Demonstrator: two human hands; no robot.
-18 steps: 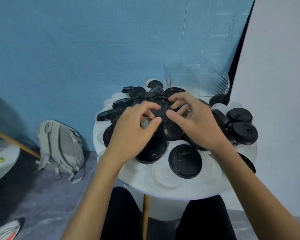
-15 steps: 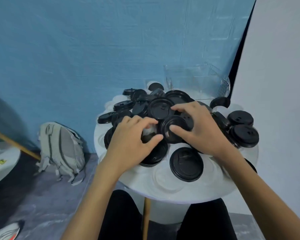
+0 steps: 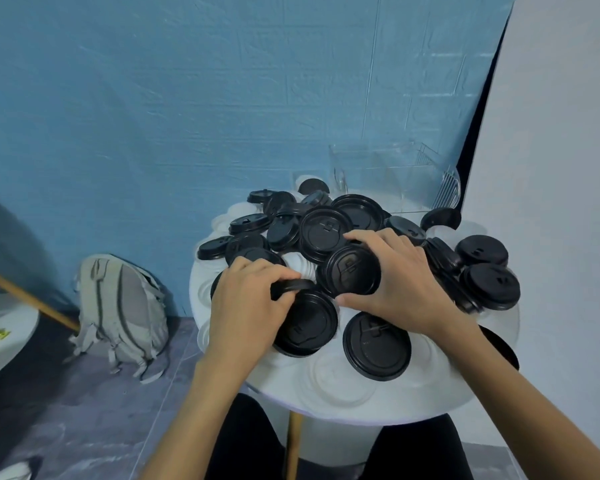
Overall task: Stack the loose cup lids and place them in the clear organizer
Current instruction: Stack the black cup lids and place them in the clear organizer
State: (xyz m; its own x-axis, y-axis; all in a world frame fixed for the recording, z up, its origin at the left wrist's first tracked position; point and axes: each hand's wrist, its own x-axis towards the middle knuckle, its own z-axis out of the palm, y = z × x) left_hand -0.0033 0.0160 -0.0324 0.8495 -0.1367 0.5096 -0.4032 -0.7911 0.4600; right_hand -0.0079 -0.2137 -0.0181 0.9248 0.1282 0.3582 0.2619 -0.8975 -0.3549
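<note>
Several black cup lids lie heaped on a round white table (image 3: 378, 407), with white lids among them. My left hand (image 3: 248, 303) pinches a black lid (image 3: 291, 285) by its rim, tilted on edge above another black lid (image 3: 309, 323). My right hand (image 3: 400, 278) grips a second black lid (image 3: 352, 270) between thumb and fingers, its underside turned toward me. The clear organizer (image 3: 388, 171) stands at the table's far edge, behind the pile. I cannot tell what it contains.
A black lid (image 3: 376, 344) lies flat near the front, with a white lid (image 3: 340, 379) beside it. More black lids (image 3: 489, 282) pile at the right by the white wall. A grey backpack (image 3: 122, 310) leans on the blue wall at floor level, left.
Both hands have come down and apart a little. The right hand has taken hold of a black lid from the pile; the left now holds a black lid on edge.
</note>
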